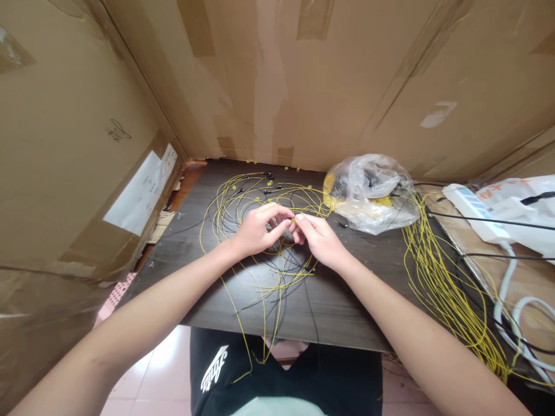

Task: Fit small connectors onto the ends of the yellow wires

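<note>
My left hand (262, 228) and my right hand (319, 238) meet fingertip to fingertip above the middle of the dark table. Between them, thumbs and forefingers pinch a small yellow piece (293, 221); its exact kind is too small to tell. Under and around both hands lies a loose tangle of thin yellow wires (217, 202), mixed with some black ones. Several wires end in small black connectors (273, 190). A few yellow wire ends (249, 349) hang over the front edge toward my lap.
A clear plastic bag (375, 196) with yellow and black contents sits at the back right. From it a thick bundle of yellow wires (442, 283) runs down the right side. Beyond are a white power strip (477, 214) and cables. Cardboard walls (277, 86) enclose the dark table (347, 318).
</note>
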A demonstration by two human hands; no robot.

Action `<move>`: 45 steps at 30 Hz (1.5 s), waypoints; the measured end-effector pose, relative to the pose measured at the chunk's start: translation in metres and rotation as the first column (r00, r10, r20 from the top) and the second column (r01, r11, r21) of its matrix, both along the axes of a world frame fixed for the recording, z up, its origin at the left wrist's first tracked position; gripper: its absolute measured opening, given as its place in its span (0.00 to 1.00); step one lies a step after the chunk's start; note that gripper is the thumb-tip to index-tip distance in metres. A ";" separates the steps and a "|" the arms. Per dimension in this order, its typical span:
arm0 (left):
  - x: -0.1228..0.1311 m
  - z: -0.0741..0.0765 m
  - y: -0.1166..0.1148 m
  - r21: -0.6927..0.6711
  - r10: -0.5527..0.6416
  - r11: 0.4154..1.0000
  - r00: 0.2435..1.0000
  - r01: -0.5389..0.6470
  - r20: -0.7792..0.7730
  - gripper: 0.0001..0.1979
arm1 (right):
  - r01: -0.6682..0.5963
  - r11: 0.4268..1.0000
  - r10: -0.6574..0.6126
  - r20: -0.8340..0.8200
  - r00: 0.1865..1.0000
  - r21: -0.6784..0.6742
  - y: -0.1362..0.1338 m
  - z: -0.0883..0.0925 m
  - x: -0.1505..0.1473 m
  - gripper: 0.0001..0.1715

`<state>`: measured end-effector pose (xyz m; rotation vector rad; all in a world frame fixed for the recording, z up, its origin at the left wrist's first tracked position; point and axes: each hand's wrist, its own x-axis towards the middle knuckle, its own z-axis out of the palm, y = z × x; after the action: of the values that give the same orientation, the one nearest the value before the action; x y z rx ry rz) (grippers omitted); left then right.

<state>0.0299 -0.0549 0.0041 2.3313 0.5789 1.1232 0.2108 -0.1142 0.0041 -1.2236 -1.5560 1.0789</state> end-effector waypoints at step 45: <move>-0.005 0.002 0.005 0.108 -0.012 0.994 0.999 0.015 -0.034 0.06 | -0.013 1.000 0.013 0.045 0.999 0.004 -0.001 0.006 0.005 0.14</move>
<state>0.0245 -0.0499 0.0060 2.4465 0.5251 1.1382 0.2154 -0.1155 0.0106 -1.2444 -1.6014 1.0626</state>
